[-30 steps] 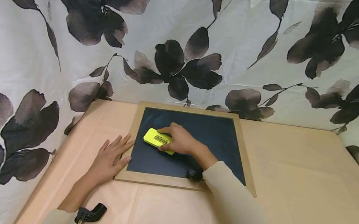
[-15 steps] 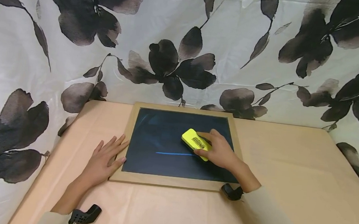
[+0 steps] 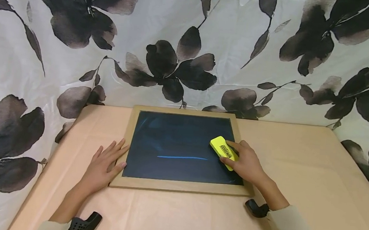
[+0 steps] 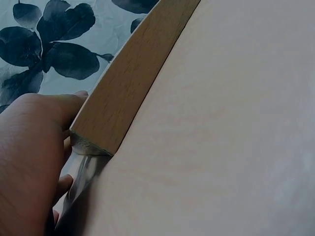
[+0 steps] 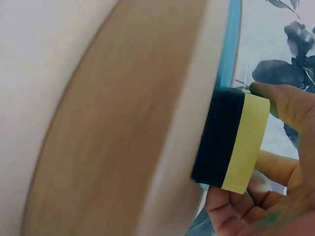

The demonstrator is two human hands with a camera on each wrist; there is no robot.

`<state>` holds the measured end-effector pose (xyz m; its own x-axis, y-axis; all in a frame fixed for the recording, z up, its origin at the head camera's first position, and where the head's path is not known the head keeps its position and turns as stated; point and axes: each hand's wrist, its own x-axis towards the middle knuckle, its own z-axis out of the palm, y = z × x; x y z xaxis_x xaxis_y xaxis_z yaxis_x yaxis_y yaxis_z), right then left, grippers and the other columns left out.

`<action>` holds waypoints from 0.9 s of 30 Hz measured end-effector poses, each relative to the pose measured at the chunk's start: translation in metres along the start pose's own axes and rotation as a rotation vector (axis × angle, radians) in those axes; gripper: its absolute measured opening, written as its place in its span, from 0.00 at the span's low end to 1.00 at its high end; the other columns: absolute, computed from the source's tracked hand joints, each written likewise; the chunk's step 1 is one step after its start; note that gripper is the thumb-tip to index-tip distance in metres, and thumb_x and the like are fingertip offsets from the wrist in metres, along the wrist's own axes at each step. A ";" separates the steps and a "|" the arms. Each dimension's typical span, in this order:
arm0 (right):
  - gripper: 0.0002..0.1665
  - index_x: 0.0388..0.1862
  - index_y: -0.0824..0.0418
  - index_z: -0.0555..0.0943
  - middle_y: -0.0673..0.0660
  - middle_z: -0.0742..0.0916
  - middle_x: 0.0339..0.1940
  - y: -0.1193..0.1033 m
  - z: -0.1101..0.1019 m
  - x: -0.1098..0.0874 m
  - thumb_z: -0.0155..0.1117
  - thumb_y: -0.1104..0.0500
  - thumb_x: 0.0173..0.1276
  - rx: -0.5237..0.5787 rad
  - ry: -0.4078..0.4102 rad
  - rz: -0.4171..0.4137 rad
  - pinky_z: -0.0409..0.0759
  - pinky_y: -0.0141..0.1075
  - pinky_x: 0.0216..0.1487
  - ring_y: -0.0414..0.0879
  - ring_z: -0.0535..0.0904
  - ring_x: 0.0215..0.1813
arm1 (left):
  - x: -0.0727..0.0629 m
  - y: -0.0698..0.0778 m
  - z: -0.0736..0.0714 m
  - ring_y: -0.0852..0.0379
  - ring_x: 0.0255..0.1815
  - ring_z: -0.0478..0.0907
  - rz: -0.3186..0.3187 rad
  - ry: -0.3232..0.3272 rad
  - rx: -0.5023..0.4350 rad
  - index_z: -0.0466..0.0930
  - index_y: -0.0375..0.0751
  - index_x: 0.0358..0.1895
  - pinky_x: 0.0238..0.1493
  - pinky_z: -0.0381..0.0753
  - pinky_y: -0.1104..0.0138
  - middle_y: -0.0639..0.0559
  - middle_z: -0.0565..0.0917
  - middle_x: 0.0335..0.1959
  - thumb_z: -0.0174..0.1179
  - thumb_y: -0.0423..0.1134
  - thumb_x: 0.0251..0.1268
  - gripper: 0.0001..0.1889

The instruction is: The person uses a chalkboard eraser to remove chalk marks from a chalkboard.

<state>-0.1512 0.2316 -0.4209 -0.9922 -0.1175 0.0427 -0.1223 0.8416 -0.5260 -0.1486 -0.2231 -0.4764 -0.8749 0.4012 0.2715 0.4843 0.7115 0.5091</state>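
Observation:
A wood-framed chalkboard [image 3: 182, 137] lies on the table, with one blue chalk line [image 3: 182, 157] across its lower middle and faint smears at upper left. My right hand [image 3: 248, 163] grips a yellow board eraser [image 3: 223, 152] near the board's right side. In the right wrist view the eraser [image 5: 231, 140] shows its dark felt face turned to the board, with fingers and thumb around its yellow back. My left hand [image 3: 105, 166] rests with straight, spread fingers at the frame's left edge. The left wrist view shows that hand [image 4: 34, 152] beside the wooden frame's corner [image 4: 115, 93].
The table has a pale peach cover [image 3: 168, 217]. Behind and to the left hangs a white cloth with dark flowers [image 3: 238, 42]. Black wrist devices are on the left wrist [image 3: 85, 224] and the right wrist [image 3: 257, 209].
My right hand has carried the eraser from the board's left part to its right side, uncovering the blue line. My left hand stays at the frame. The view has shifted slightly.

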 end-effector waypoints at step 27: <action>0.36 0.58 0.66 0.80 0.60 0.82 0.36 -0.044 0.028 0.016 0.74 0.48 0.53 0.005 0.023 -0.013 0.70 0.39 0.34 0.49 0.74 0.35 | -0.002 0.000 0.002 0.36 0.73 0.52 0.009 0.007 -0.023 0.67 0.46 0.70 0.67 0.38 0.38 0.45 0.60 0.73 0.58 0.46 0.68 0.28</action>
<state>-0.1605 0.1783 -0.4211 -0.9908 -0.1159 0.0693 -0.1350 0.8374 -0.5296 -0.1468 -0.2226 -0.4785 -0.8704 0.4034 0.2822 0.4920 0.6942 0.5253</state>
